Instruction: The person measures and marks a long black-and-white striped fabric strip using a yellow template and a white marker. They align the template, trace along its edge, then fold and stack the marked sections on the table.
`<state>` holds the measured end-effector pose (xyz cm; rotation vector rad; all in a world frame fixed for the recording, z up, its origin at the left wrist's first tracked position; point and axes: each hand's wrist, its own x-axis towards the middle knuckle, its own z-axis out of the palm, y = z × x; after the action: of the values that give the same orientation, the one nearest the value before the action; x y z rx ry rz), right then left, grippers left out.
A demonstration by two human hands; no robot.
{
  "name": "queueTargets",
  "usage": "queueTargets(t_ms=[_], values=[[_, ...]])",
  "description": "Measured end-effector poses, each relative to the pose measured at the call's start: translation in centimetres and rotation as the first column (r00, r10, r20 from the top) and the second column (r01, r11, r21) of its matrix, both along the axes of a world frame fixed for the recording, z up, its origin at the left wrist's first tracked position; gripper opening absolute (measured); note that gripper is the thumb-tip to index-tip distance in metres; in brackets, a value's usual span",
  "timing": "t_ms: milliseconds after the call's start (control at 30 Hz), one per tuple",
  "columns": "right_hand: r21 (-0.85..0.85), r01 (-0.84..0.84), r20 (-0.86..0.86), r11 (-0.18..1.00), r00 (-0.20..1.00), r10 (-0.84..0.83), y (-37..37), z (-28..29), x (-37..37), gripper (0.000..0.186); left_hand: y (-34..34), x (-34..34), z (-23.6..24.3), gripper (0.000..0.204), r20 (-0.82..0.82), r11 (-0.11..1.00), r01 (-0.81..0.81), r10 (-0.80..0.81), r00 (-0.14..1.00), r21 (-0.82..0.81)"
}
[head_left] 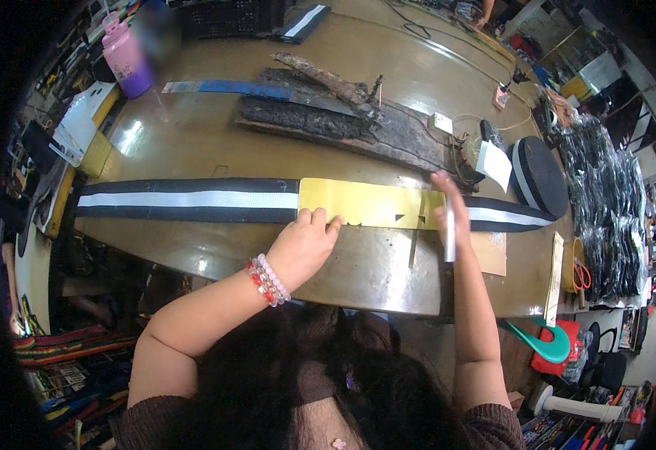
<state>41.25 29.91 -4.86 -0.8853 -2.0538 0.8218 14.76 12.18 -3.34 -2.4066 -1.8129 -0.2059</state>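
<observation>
A long black strap with a white centre stripe (pixel 188 199) lies across the table, continuing right toward a coiled black roll (pixel 538 176). A yellow rectangular template (pixel 365 195) with small dark notches covers its middle. My left hand (pixel 305 247), wearing bead bracelets, rests its fingertips on the template's lower left part, fingers slightly bent and apart. At the template's right end, my right hand (pixel 454 214) is blurred and upright, with a slim pale stick-like item (pixel 449 238) in it; its exact kind is unclear.
Behind are charred-looking boards (pixel 305 120), a blue ruler (pixel 230 88), a pink-purple bottle (pixel 125 56), cables and a white card (pixel 495 165). A cardboard piece (pixel 485 259), orange scissors (pixel 582 277) and stacked wrapped goods (pixel 598 195) sit at right. Another person's hand (pixel 484 15) shows top right.
</observation>
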Motion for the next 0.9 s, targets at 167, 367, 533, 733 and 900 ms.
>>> queueTargets(t_ms=[167,367,533,733,900], values=[[-0.232,-0.147,-0.083,0.962,0.988,0.131,-5.1,1.3,-5.9,0.032,0.1,0.2,0.0,0.048,-0.026,0.999,-0.024,0.023,0.999,-0.043],[-0.065,-0.143,0.116,0.988,0.982,0.150,-8.1,0.2,-8.8,0.009,0.0,0.0,0.1,0.047,0.021,0.998,-0.029,0.030,0.999,-0.049],[0.132,-0.185,0.159,0.974,0.974,0.164,-7.9,-0.5,-8.9,0.007,0.0,0.2,0.3,0.047,0.043,0.997,-0.037,0.040,0.998,-0.064],[-0.268,-0.072,-0.044,0.961,0.997,0.062,-6.7,-0.4,-7.6,0.006,0.6,0.4,0.7,0.040,0.094,0.993,-0.031,0.042,0.995,-0.115],[-0.033,-0.058,0.184,0.998,0.981,0.063,-7.1,-0.6,-7.7,0.008,2.0,0.6,0.7,0.030,0.015,0.987,0.157,-0.157,0.988,-0.017]])
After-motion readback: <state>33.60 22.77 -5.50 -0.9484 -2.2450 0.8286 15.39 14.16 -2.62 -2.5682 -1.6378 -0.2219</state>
